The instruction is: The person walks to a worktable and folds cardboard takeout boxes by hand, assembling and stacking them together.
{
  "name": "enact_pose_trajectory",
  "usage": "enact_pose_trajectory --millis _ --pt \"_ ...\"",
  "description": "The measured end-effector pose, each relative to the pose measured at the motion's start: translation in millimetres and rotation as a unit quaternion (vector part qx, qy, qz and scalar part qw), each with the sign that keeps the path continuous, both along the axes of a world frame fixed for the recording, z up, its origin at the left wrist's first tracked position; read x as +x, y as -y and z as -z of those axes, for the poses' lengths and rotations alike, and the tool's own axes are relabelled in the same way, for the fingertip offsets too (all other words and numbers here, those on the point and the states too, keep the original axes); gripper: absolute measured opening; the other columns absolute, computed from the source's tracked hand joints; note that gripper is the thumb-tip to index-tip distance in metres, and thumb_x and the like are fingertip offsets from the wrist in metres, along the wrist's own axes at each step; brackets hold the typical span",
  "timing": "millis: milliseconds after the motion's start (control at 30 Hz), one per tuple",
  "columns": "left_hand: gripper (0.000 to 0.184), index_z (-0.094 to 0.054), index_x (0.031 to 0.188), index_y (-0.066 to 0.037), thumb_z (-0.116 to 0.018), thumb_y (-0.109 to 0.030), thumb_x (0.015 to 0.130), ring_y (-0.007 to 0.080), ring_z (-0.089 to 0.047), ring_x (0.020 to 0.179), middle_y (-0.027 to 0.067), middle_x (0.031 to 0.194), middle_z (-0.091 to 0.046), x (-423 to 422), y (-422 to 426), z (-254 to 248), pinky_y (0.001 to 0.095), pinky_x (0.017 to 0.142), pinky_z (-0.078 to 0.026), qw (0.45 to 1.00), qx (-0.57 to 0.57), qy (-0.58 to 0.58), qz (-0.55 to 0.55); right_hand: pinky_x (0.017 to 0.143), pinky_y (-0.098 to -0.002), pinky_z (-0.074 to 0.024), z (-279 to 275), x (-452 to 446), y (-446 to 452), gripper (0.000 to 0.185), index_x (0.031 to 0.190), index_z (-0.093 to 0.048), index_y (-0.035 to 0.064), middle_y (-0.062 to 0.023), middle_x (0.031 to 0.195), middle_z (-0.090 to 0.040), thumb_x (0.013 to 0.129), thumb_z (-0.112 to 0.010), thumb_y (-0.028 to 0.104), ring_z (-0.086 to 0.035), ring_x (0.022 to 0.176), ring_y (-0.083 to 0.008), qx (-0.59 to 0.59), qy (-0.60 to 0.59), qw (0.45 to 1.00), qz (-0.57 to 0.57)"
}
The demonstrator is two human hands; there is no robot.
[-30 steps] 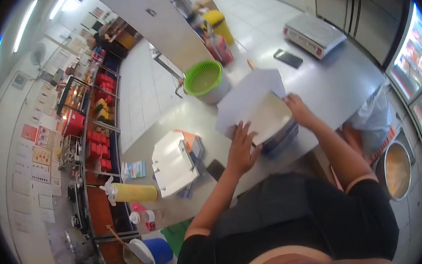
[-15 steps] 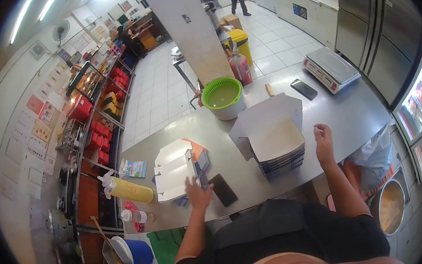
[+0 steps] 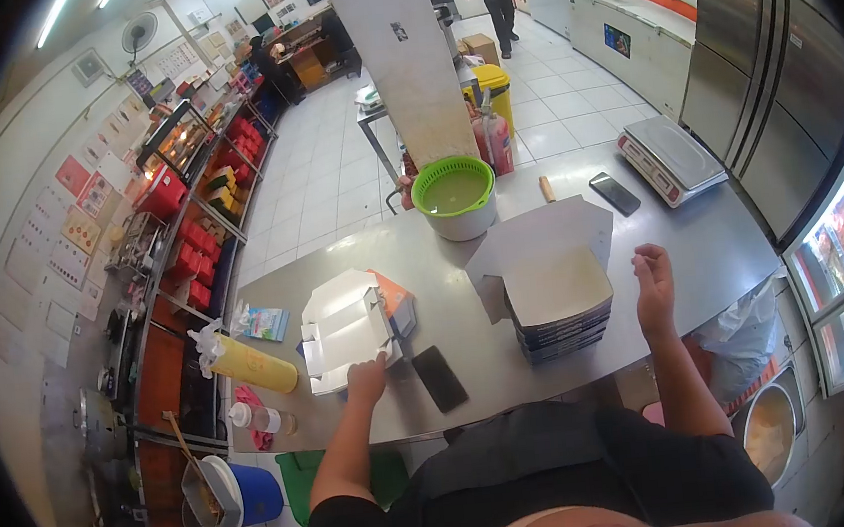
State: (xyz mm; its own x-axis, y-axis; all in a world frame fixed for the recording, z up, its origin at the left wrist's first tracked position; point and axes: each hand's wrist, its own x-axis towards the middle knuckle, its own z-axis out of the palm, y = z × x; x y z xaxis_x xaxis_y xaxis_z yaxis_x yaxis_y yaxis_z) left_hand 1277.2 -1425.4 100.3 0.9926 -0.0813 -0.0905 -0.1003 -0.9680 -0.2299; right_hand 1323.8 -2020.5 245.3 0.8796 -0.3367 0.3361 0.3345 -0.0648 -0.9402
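My left hand point(image 3: 367, 377) is at the lower right edge of a pile of flat white cardboard boxes point(image 3: 346, 330), fingers mostly curled with one pointing at the edge; whether it grips the card is too small to tell. An orange and grey piece point(image 3: 397, 301) shows beside the pile. A dark phone point(image 3: 440, 378) lies right of this hand. On the right stands a stack of boxes point(image 3: 564, 336), the top one with its white lid raised. My right hand point(image 3: 654, 283) hovers to the right of that stack, fingers partly curled, holding nothing visible.
A metal table point(image 3: 513, 381) carries a white bucket with green basket point(image 3: 454, 190), a scale point(image 3: 672, 161), another phone point(image 3: 615, 194), a yellow roll point(image 3: 255, 366) and a squeeze bottle point(image 3: 262, 418). A pillar point(image 3: 405, 64) stands behind. One person point(image 3: 494, 1) walks in the background; another is far left.
My left hand has moved from the right stack's box to the flat white boxes. My right hand has let go of the open box and moved right. The view has tilted up.
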Motion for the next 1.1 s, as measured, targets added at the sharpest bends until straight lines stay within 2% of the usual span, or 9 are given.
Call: enact_pose_trajectory --millis 100,233,333,433,600,700,800,900,1100 --pt "0.025 -0.063 0.116 -0.013 -0.063 -0.022 0.092 0.0311 -0.073 0.085 0.0092 0.092 -0.071 12 5 -1 0.0468 0.072 -0.055 0.999 -0.019 0.034 0.037 0.094 -0.0305 -0.0456 2 -5 -10 0.020 0.125 -0.058 0.0044 -0.0048 0.118 -0.061 0.107 -0.057 0.013 -0.057 0.107 -0.0142 -0.011 -0.019 0.999 -0.023" --pt "0.042 -0.062 0.132 -0.012 -0.061 -0.039 0.100 0.0336 -0.071 0.108 0.0139 0.127 -0.068 24 30 -11 0.0488 0.086 -0.057 0.985 -0.159 0.050 -0.044 0.092 -0.0320 -0.0470 24 -11 -14 0.023 0.125 -0.058 0.0040 -0.0060 0.120 -0.062 0.105 -0.060 0.015 -0.059 0.106 -0.0159 -0.056 -0.025 0.998 0.006" --pt "0.050 -0.063 0.136 -0.015 -0.063 -0.048 0.099 0.0357 -0.068 0.109 0.0120 0.134 -0.063 24 40 -30 0.0488 0.087 -0.058 0.989 -0.133 0.063 -0.007 0.091 -0.0323 -0.0469 23 -20 -10 0.024 0.125 -0.058 0.0043 -0.0060 0.120 -0.062 0.105 -0.061 0.015 -0.059 0.106 -0.0163 -0.079 -0.032 0.996 0.020" --pt "0.057 -0.060 0.142 -0.020 -0.065 -0.053 0.096 0.0360 -0.068 0.108 0.0112 0.138 -0.062 36 25 -17 0.0490 0.088 -0.058 0.990 -0.138 0.023 -0.019 0.092 -0.0325 -0.0467 22 -22 -4 0.024 0.126 -0.058 0.0046 -0.0057 0.120 -0.062 0.105 -0.061 0.016 -0.059 0.107 -0.0164 -0.081 -0.045 0.995 0.029" --pt "0.050 -0.063 0.139 -0.014 -0.066 -0.041 0.098 0.0327 -0.061 0.129 0.0110 0.143 -0.063 37 2 -14 0.0443 0.106 -0.050 0.959 -0.283 0.002 -0.021 0.095 -0.0325 -0.0466 26 -24 8 0.025 0.127 -0.058 0.0038 -0.0057 0.120 -0.063 0.106 -0.061 0.017 -0.059 0.108 -0.0163 -0.080 -0.057 0.994 0.040" --pt "0.055 -0.060 0.144 -0.013 -0.065 -0.043 0.098 0.0335 -0.061 0.130 0.0112 0.145 -0.062 34 4 -31 0.0445 0.108 -0.049 0.945 -0.322 -0.031 -0.033 0.098 -0.0326 -0.0464 20 -29 11 0.025 0.127 -0.058 0.0036 -0.0059 0.120 -0.063 0.106 -0.060 0.017 -0.058 0.109 -0.0163 -0.054 -0.055 0.997 0.024" --pt "0.057 -0.058 0.147 -0.016 -0.064 -0.044 0.099 0.0329 -0.059 0.133 0.0117 0.148 -0.060 37 -17 2 0.0436 0.108 -0.048 0.960 -0.279 -0.015 -0.022 0.099 -0.0324 -0.0462 35 -31 17 0.023 0.127 -0.059 0.0038 -0.0059 0.119 -0.063 0.107 -0.059 0.016 -0.058 0.109 -0.0162 -0.052 -0.047 0.997 0.031" --pt "0.053 -0.058 0.149 -0.025 -0.064 -0.045 0.100 0.0376 -0.067 0.121 0.0156 0.134 -0.069 31 -13 -8 0.0448 0.099 -0.053 0.954 -0.301 0.010 -0.019 0.097 -0.0307 -0.0469 38 -31 18 0.022 0.125 -0.059 0.0037 -0.0038 0.115 -0.062 0.107 -0.059 0.016 -0.058 0.106 -0.0140 -0.022 -0.055 0.998 0.030" --pt "0.055 -0.058 0.147 -0.025 -0.063 -0.051 0.098 0.0385 -0.067 0.119 0.0163 0.132 -0.070 28 -9 -12 0.0466 0.101 -0.052 0.956 -0.283 -0.022 -0.072 0.094 -0.0282 -0.0472 32 -30 13 0.018 0.123 -0.060 0.0055 -0.0017 0.110 -0.062 0.107 -0.059 0.015 -0.057 0.103 -0.0118 0.018 -0.065 0.997 0.024"
